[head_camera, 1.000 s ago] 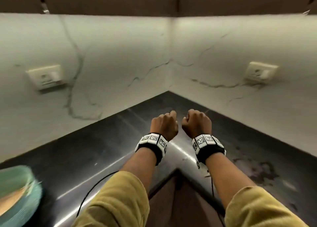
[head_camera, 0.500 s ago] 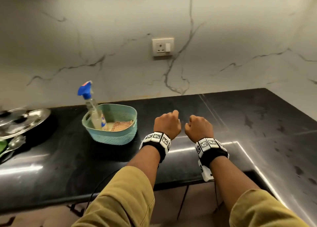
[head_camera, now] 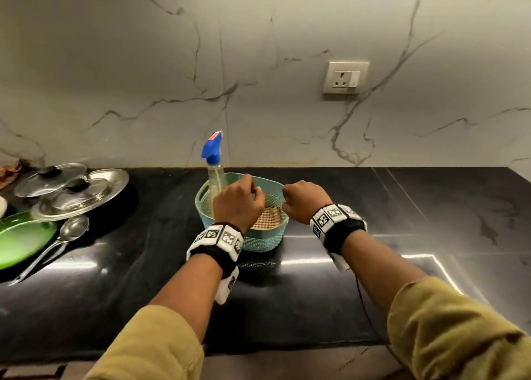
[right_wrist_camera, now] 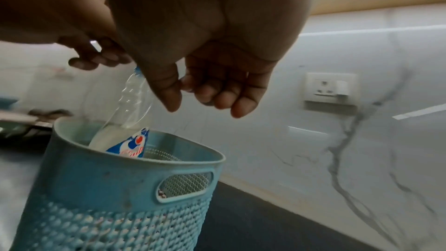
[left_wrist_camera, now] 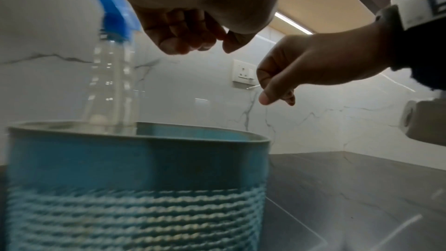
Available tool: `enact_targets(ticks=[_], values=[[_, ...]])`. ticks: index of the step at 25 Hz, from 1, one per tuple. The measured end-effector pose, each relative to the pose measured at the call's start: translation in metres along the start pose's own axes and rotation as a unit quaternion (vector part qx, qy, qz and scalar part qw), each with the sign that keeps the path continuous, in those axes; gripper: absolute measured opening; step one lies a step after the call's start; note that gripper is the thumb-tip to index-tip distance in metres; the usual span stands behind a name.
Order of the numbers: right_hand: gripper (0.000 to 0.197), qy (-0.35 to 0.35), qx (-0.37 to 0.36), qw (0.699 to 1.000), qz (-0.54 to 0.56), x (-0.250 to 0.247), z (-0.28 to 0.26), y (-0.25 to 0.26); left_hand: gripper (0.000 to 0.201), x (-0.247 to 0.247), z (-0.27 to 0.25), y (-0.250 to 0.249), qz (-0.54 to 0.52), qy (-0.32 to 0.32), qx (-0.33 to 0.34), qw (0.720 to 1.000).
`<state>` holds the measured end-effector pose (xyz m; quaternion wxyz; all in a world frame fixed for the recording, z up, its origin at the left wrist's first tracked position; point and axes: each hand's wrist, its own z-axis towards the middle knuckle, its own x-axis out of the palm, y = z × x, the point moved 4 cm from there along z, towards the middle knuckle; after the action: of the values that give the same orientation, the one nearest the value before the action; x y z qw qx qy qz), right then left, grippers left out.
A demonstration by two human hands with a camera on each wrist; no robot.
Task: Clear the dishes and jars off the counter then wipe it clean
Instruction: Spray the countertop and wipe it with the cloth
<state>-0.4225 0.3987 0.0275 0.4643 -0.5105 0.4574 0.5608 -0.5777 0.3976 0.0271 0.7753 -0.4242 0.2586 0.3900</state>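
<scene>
Lids [head_camera: 61, 185]: two, glass.
Basket [head_camera: 264, 240]: one; holds spray bottle [head_camera: 215, 175], checked cloth [head_camera: 267, 221].
My fingers: both hands [head_camera: 238, 201] [head_camera: 304, 200] loosely curled, holding nothing.

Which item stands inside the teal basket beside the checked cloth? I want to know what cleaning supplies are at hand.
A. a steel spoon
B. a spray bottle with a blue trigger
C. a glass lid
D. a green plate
B: the spray bottle rises out of the teal basket, leaning against its wall.

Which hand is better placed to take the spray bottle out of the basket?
Probably the left hand. It hovers, fingers curled and empty, directly beside the spray bottle at the left end of the teal basket. The right hand hangs over the opposite rim, farther away.
</scene>
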Motion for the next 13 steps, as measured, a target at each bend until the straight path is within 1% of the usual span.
enact_targets(ticks=[1, 3, 5, 8, 10, 11, 12, 13], values=[[0.016, 0.026, -0.026, 0.999, -0.036, 0.003, 0.016, 0.013, 0.019, -0.006, 0.002, 0.022, -0.009, -0.014, -0.018, 1.000], [0.018, 0.077, -0.072, 0.990, -0.098, 0.012, 0.045, 0.040, 0.027, -0.012, 0.005, 0.063, -0.031, -0.022, -0.056, 0.998], [0.018, 0.138, -0.112, 0.973, -0.145, 0.028, 0.066, 0.064, 0.031, -0.014, 0.011, 0.095, -0.046, -0.031, -0.071, 0.996], [0.017, 0.211, -0.164, 0.946, -0.181, 0.054, 0.085, 0.090, 0.028, -0.016, 0.027, 0.119, -0.090, -0.031, -0.082, 0.992], [0.031, 0.255, -0.189, 0.929, -0.193, 0.072, 0.099, 0.100, 0.024, -0.013, 0.042, 0.130, -0.144, -0.030, -0.093, 0.985], [0.039, 0.275, -0.199, 0.920, -0.195, 0.080, 0.105, 0.105, 0.029, -0.010, 0.049, 0.134, -0.181, -0.022, -0.096, 0.979], [0.045, 0.292, -0.211, 0.914, -0.186, 0.089, 0.111, 0.109, 0.041, -0.006, 0.056, 0.136, -0.225, 0.001, -0.095, 0.970], [0.046, 0.309, -0.215, 0.910, -0.173, 0.095, 0.116, 0.112, 0.057, -0.003, 0.062, 0.136, -0.275, 0.035, -0.089, 0.957]])
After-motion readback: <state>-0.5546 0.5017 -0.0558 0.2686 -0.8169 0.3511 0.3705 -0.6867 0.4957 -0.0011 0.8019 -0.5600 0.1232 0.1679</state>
